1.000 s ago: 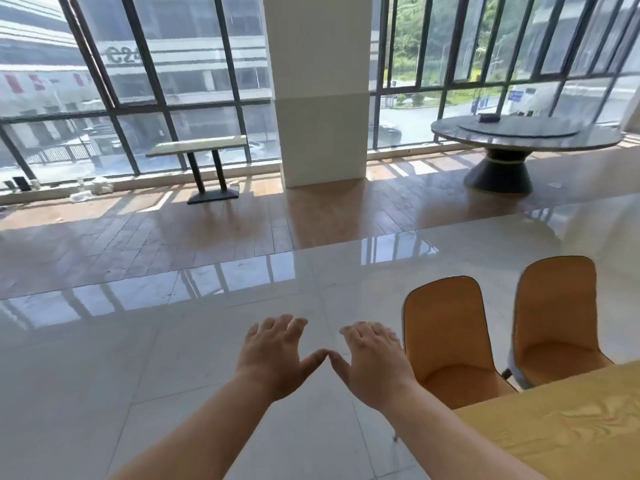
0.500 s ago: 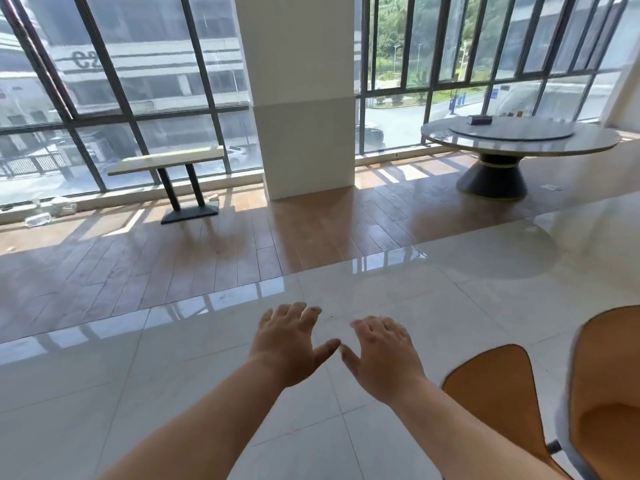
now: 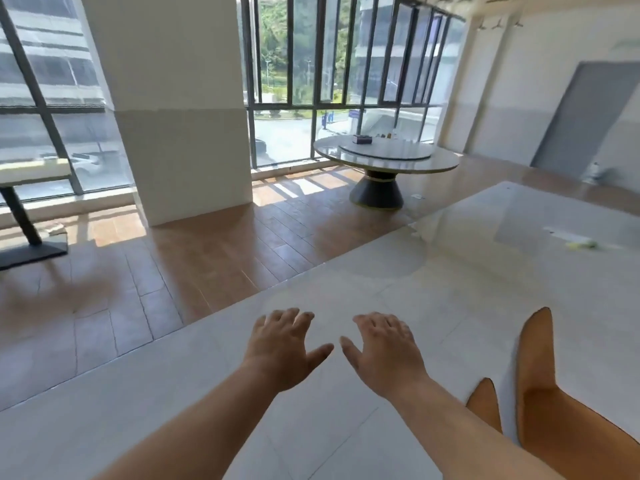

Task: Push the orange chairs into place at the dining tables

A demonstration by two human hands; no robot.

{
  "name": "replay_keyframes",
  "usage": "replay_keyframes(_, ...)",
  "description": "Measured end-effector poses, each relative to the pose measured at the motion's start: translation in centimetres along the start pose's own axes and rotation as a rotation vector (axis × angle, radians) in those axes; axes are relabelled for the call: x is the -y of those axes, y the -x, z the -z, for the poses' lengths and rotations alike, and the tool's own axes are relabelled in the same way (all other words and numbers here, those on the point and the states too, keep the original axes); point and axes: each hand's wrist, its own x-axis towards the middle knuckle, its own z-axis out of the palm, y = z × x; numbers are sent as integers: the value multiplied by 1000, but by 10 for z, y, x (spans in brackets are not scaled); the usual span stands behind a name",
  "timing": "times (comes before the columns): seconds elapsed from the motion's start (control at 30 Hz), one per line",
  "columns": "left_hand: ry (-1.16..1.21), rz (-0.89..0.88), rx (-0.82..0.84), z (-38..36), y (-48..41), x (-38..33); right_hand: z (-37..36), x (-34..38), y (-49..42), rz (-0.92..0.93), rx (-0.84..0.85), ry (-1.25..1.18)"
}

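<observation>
At lower right, 2 orange chairs (image 3: 540,403)

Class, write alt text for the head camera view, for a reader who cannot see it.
Two bare hands, left hand and right hand, reach forward, open and empty, over a pale tiled floor. Two orange chairs show at lower right; a round table stands by tall windows.

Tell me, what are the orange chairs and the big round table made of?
The orange chairs look like smooth moulded plastic: one even colour, curved shell, soft sheen. It could be coated wood; I can't be sure. The round table seems to have a polished stone or glass top, since it shines pale and reflects the window light, on a dark cone base, maybe metal.
</observation>
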Motion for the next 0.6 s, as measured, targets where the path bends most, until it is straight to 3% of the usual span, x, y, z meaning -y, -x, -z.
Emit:
replay_keyframes(0.2,10,-185,40,-27,-96,-14,-17,-36,-46,-132,13,34)
replay_keyframes(0.6,-107,-385,109,-59,-354,-76,-64,-185,-215,-359,-23,-64)
